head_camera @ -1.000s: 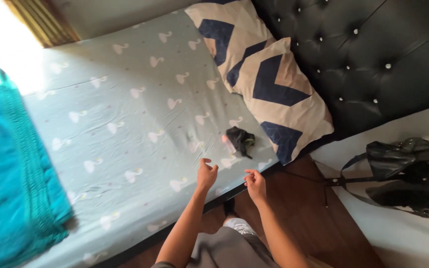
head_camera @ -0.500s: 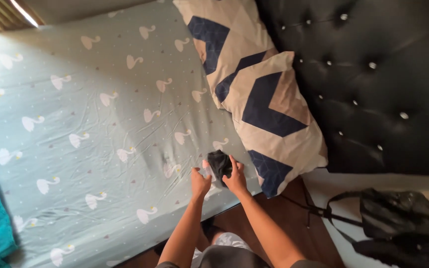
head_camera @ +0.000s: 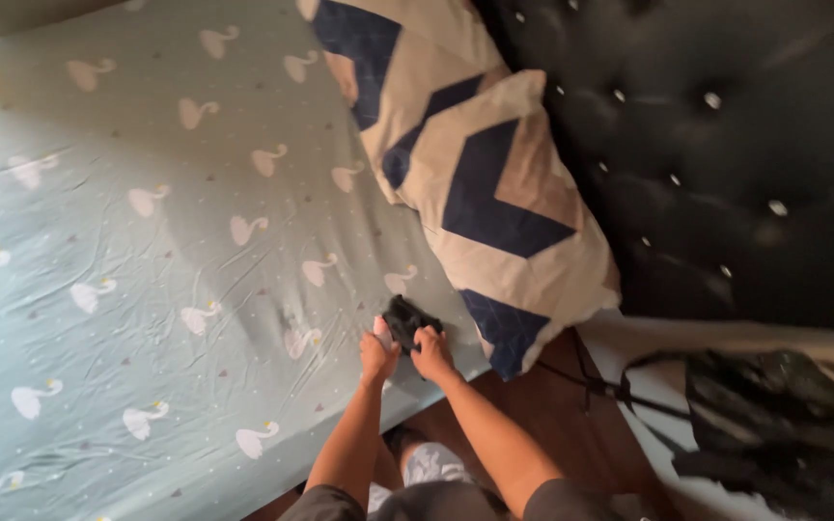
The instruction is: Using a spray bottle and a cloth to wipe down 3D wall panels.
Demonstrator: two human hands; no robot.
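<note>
The bed (head_camera: 147, 193), under a pale grey-green sheet printed with white swans, fills the view up and to the left of the fingers, and its near edge runs just below them, with dark wooden floor (head_camera: 552, 425) beyond that edge. A black tufted headboard (head_camera: 726, 145) stands well off to the upper right, and two pillows with navy and tan chevrons (head_camera: 494, 193) lean against it, the nearer one's lower corner just to the right of the fingers. A black bag (head_camera: 774, 415) with a strap lies well apart to the right on a pale surface. Both hands meet at a small crumpled black cloth (head_camera: 405, 318), which lies on the sheet close to the bed's near edge, between the hands and the pillow. The right hand (head_camera: 431, 355) is the nearer: its fingers rest on top of the cloth, curled over it, though whether they pinch it I cannot tell. The left hand (head_camera: 376, 355) sits just beside, its fingers bent around something small and pinkish at the cloth's left side. The cloth is bunched, with no clear long axis. Open sheet lies to the upper left; the pillow crowds the right.
</note>
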